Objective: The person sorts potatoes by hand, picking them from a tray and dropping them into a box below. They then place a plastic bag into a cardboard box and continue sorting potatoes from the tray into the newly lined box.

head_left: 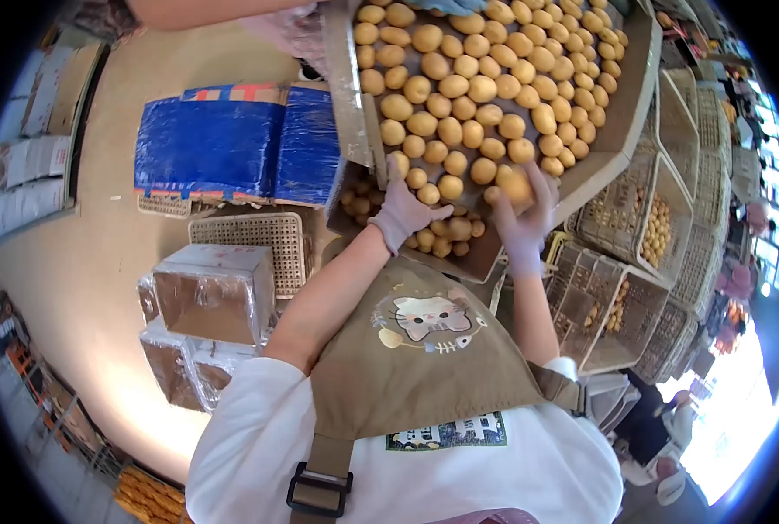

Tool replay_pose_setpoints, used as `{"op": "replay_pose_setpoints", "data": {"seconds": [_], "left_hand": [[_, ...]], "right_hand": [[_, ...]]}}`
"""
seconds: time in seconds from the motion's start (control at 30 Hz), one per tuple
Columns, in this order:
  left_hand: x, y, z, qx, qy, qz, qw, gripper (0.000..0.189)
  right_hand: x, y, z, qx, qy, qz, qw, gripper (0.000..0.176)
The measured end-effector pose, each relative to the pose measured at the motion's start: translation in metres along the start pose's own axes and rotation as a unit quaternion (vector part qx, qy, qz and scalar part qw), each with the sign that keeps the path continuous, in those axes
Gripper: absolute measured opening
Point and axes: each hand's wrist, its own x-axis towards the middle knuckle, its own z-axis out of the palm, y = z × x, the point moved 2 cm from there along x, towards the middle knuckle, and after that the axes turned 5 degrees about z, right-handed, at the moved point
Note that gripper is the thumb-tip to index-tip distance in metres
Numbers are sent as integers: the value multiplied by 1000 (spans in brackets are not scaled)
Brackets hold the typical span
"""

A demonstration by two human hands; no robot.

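Observation:
Round to oval yellow-brown fruits (481,87), which could also be potatoes, cover a sloping sorting tray (616,162). My left hand (403,214), in a pale glove, is at the tray's near left corner, its thumb spread away from the fingers. Its fingertips touch or nearly touch a fruit at the edge; the palm side is hidden. At the near right of the tray, my gloved right hand (527,214) is closed around a fruit (516,187) and slightly blurred by motion. Below both hands, more fruits (446,234) lie in a box (472,265) against my apron.
Blue film-wrapped cartons (210,144) and a plastic crate (289,253) stand to my left. Nearer me are wrapped cardboard boxes (215,288). Stacked crates (616,210), some holding fruit, line the right side. Another person's arm (206,10) reaches in at the top left.

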Motion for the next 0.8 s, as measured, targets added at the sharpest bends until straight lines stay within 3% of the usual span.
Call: {"op": "replay_pose_setpoints", "data": {"seconds": [0.1, 0.17, 0.2, 0.27, 0.3, 0.37, 0.4, 0.43, 0.5, 0.53, 0.57, 0.63, 0.67, 0.7, 0.73, 0.77, 0.8], "left_hand": [[7, 0, -5, 28, -26, -2, 999, 88], [-2, 1, 13, 5, -6, -19, 1000, 89], [2, 0, 13, 83, -66, 19, 994, 89], [6, -4, 4, -22, -53, -27, 998, 87], [-4, -2, 18, -16, 18, -27, 999, 86], [4, -3, 5, -11, -35, -10, 999, 85], [15, -5, -14, -188, -92, -103, 972, 83], [28, -4, -41, -359, -145, -189, 903, 82], [22, -2, -42, -336, -110, -201, 914, 80], [4, -1, -13, -141, -18, -124, 982, 78], [-7, 4, 0, 59, 77, -40, 994, 77], [-6, 6, -16, 112, 101, -19, 988, 67], [-4, 4, -22, 142, 121, -7, 982, 65], [-2, 2, -31, 171, 142, 3, 975, 62], [0, 3, -38, 147, 78, -8, 986, 58], [2, 2, -47, 107, 80, -4, 991, 59], [0, 2, -39, 68, 80, -1, 994, 59]], "right_hand": [[-105, 53, -90, -84, 65, 143, 984, 57], [-169, 93, -136, -179, 3, 340, 923, 54], [-181, 94, -141, -239, 2, 361, 902, 53], [-198, 101, -151, -352, -9, 393, 849, 51], [-171, 81, -137, -334, 30, 287, 897, 47], [-101, 29, -95, -256, 50, 194, 946, 42], [-76, 15, -73, -224, 29, 109, 968, 44], [-54, 2, -52, -170, -7, 74, 983, 46], [-24, -8, -11, -153, -60, -25, 986, 45], [-14, -3, 5, -175, -103, -47, 978, 43], [-14, 13, 19, -231, -173, -22, 957, 45], [1, 37, 33, -220, -256, 105, 935, 49], [11, 36, 30, -232, -215, 139, 938, 48], [12, 34, 33, -301, -69, 6, 951, 43], [5, 43, 41, -313, -136, -3, 940, 43], [-1, 53, 44, -326, -199, -9, 924, 44], [7, 65, 44, -256, -254, 64, 930, 46]]}}
